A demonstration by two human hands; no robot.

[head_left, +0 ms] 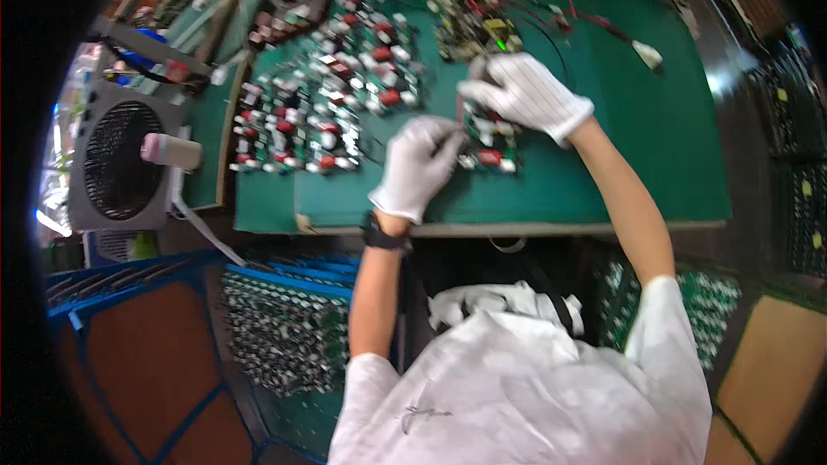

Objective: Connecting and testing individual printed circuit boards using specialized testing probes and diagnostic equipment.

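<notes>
Nearest the camera we see our white smock (517, 396), short-sleeved, with both bare forearms reaching up and away to a green mat (655, 138) on the bench. Our left hand (418, 165), in a white glove with a dark watch (383, 237) at the wrist, has its fingers curled together at the left edge of a small circuit board (489, 145); motion blur keeps us from telling whether they pinch anything. Our right hand (525, 90), also gloved, lies over the board's top edge, fingers bent down onto it, touching it. That board sits on the mat, near the middle, between our two hands.

Left of it, many similar boards (332, 95) with red and white parts lie packed in rows. Beyond the right hand sits a larger board (474, 17) with a green light, and red wires (577, 13) run off to a white plug (648, 53). At far left stands a grey fan (121, 164). Below the bench, blue crates (284, 327) hold more boards on edge.
</notes>
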